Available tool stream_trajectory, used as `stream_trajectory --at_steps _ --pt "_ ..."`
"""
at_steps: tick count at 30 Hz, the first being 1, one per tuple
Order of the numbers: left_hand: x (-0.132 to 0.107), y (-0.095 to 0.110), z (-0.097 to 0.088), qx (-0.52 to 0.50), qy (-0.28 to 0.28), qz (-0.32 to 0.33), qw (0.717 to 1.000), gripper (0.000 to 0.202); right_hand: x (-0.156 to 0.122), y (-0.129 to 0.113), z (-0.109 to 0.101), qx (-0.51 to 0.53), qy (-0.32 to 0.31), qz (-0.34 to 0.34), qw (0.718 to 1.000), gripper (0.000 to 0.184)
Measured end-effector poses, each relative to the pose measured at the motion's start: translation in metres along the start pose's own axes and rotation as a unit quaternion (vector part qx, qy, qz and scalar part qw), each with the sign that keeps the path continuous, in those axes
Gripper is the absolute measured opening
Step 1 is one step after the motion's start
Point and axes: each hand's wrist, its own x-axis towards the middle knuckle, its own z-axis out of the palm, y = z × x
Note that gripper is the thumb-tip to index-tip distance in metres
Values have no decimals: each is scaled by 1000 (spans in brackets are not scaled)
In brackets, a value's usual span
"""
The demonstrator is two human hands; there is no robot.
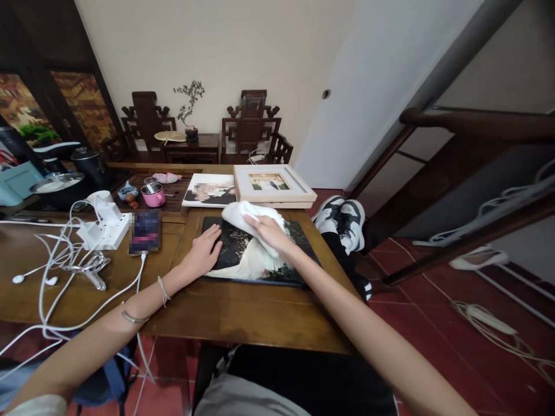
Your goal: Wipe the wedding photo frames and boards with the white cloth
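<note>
A dark photo panel [303, 237] showing a white gown lies flat on the wooden table in front of me. On its upper part my right hand [266, 230] grips a folded white cloth [240, 215], fingers closed over it and the cloth resting on the picture. The cloth and hand hide part of the photo. My left hand [203, 249] lies flat at the panel's left edge, fingers stretched out, with nothing in it.
Behind the panel stand a pale-framed picture [299, 188] and a smaller photo panel [208, 199]. To the left are a phone [145, 231], a white power strip [108, 231], tangled cables and a pink cup [153, 197]. Shoes [342, 222] show beyond the right edge.
</note>
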Motion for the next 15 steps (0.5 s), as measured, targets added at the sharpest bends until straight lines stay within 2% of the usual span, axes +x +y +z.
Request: stream_trajectory --at_steps 2,4,7,9,11,15 --pt "1 -1 0 0 9 10 1000 43 24 -16 15 30 -15 0 999 61" --pt "2 -1 -1 -1 16 19 1000 42 36 -29 25 53 -31 0 998 57" --pt "2 0 -1 4 19 21 1000 42 31 -30 22 71 -48 -4 996 51" --pt "2 0 -1 4 8 13 1000 44 18 -17 9 74 -50 2 996 38" --pt "1 0 0 0 -3 0 1000 45 1 4 -9 67 -39 20 997 35" --pt "0 -1 2 -8 -2 -11 1000 43 -30 54 -43 38 4 71 997 52"
